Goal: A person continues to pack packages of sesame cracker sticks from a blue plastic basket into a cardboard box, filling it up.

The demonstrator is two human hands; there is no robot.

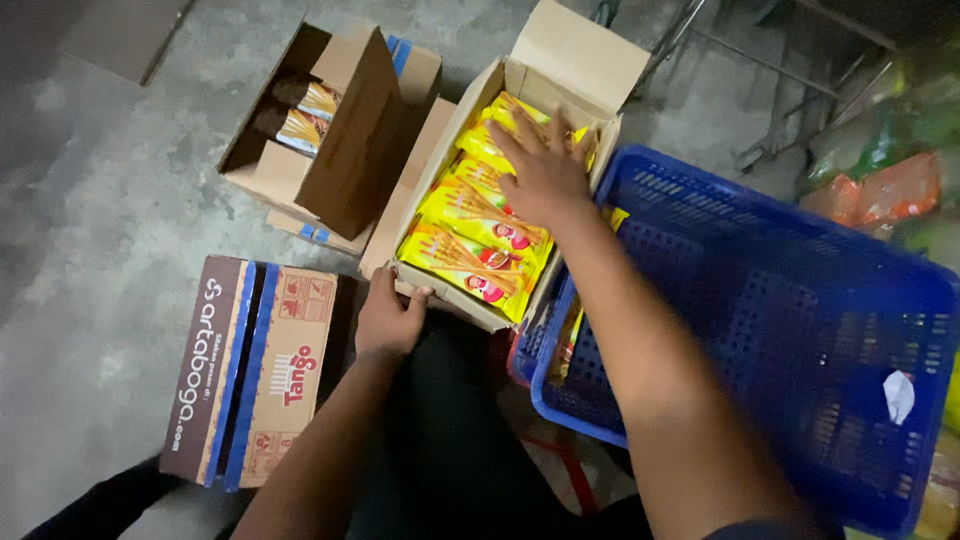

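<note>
My right hand (545, 170) lies flat, fingers spread, on yellow snack packs (470, 240) stacked lengthwise in the open carton (440, 150), my left hand (388, 322) gripping its near edge.

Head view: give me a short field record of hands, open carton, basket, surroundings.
left hand: left hand grips the near edge of the open cardboard carton
right hand: right hand lies flat, fingers spread, on the yellow snack packets
carton contents: yellow packets stacked in rows, filling it
basket: blue perforated plastic basket right of the carton, a white paper scrap inside
other boxes: second open brown carton at upper left holding packets; closed printed carton at lower left
floor: grey concrete floor
</note>
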